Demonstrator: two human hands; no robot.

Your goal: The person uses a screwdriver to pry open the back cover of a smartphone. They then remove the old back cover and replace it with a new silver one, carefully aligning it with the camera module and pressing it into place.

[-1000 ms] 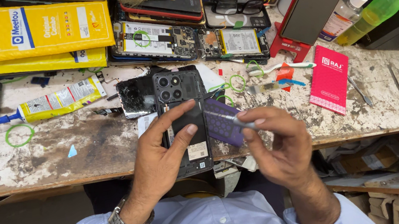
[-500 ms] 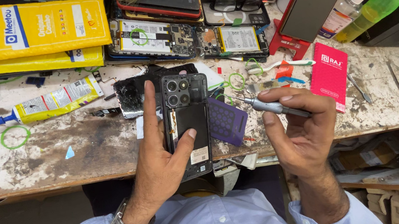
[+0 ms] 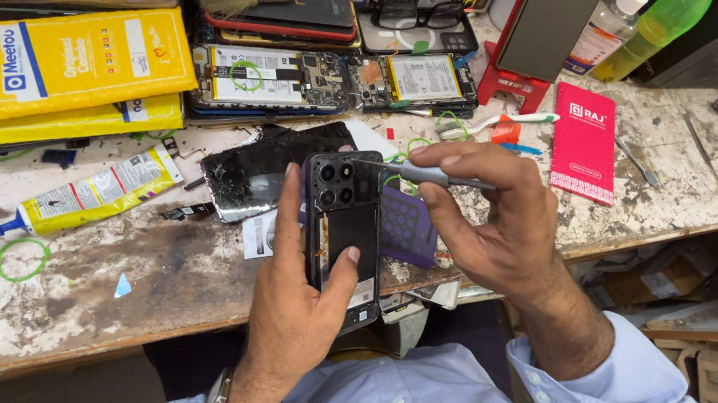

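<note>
The left hand [image 3: 298,302] is wrapped around a black phone [image 3: 344,231], fingers up its left edge and the thumb pressed across its back, gripping it firmly above the near edge of the counter [image 3: 94,292]. The phone stands with its long axis running away from the person, the camera cluster at the far end and its back facing up. The right hand [image 3: 491,221] is curled closed around a slim grey screwdriver [image 3: 429,174], pinched between thumb and fingers; its tip points left and touches the phone's top right corner by the cameras. A purple mat [image 3: 404,228] lies just beside the phone, under the right hand. Behind it lies a cracked black screen panel [image 3: 254,174]. Since half a second ago the screwdriver has swung up from beside the phone to its upper corner, and the phone sits a little nearer.
</note>
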